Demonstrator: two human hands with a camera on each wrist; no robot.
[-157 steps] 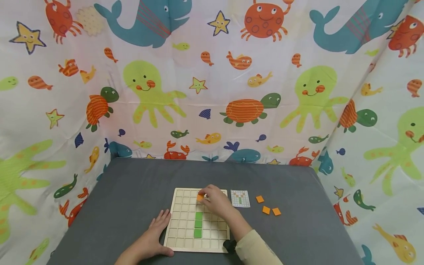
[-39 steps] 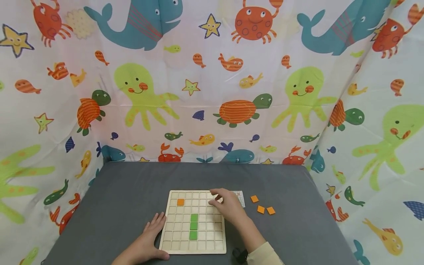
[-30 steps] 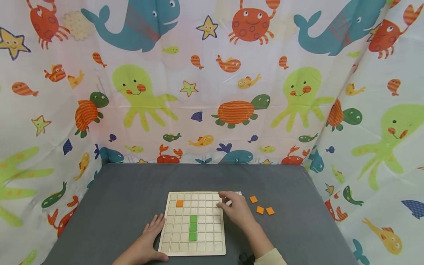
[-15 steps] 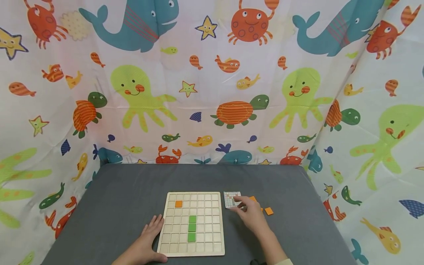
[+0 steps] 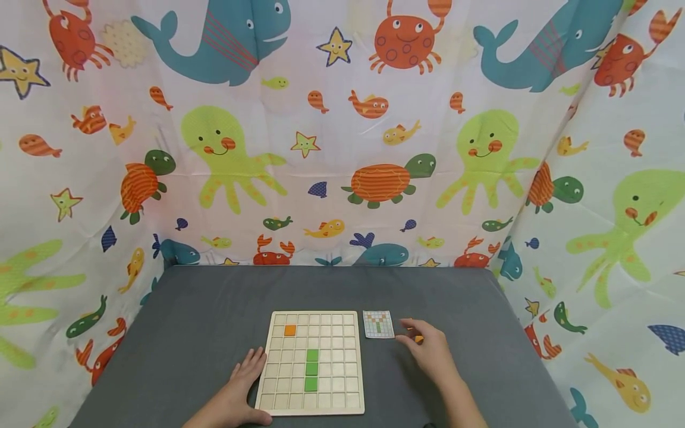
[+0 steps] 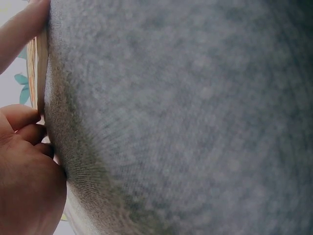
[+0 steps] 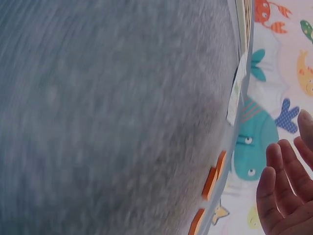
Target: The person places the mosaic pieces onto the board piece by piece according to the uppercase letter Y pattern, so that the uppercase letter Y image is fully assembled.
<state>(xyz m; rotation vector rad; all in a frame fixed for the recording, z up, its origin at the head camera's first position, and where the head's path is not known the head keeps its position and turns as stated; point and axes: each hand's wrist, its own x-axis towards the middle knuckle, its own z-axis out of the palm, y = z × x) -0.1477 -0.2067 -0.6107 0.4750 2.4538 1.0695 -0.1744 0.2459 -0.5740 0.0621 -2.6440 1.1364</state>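
A left hand [image 5: 242,383], fingers extended, touches the left edge of a square, pale wooden grid board [image 5: 342,356] holding one orange square tile [image 5: 290,330] and three green square tiles [image 5: 311,368]. The right hand [image 5: 430,348], thumb and fingertips apart, is near three loose orange tiles [image 7: 209,183], right of a printed card [image 5: 379,325].

Bright, even light across the head view, and the printed curtain [image 5: 342,139] shows crisp, with a faint pink cast through its middle! Down on the matte grey bench [image 5: 214,309], a soft-edged shadow sits below the right hand [image 5: 428,351]. Over to the left wrist: dimmer, the cloth badly out of focus, the far corner sinking dark, the left hand [image 6: 29,191] half in shade. And the right wrist: hazy, cloth smeared soft, the bench's edge bowed, brightness all on the curtain side!
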